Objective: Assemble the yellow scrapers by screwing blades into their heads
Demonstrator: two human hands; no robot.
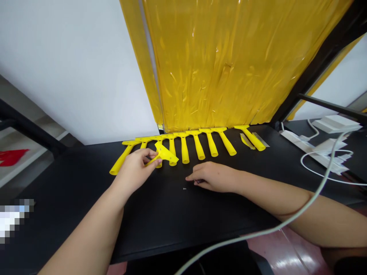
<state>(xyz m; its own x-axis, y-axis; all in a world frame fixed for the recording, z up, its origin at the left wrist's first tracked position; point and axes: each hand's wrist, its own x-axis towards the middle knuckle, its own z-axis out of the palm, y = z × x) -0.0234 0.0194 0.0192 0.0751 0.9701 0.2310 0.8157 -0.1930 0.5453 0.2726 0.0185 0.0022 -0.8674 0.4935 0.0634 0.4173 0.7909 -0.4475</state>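
My left hand (140, 164) is closed on a yellow scraper (168, 153), gripping its narrow end between thumb and fingers above the black tabletop. Behind it, several more yellow T-shaped scrapers (185, 149) lie in a row along the back edge, wide heads toward the wall and hollow handles toward me. My right hand (212, 176) is low over the table, index finger reaching left and the other fingers curled under. Something dark shows beneath those fingers, too hidden to name. A tiny pale screw (184, 188) lies on the tabletop just left of and below that fingertip.
One scraper (252, 138) lies apart at the right, beside flat strips (260, 139). A white power strip (312, 151) with plugs and cables is at the far right. A pale cable (275, 230) loops across the foreground. Yellow film (223, 68) covers the panel behind the black table (160, 225).
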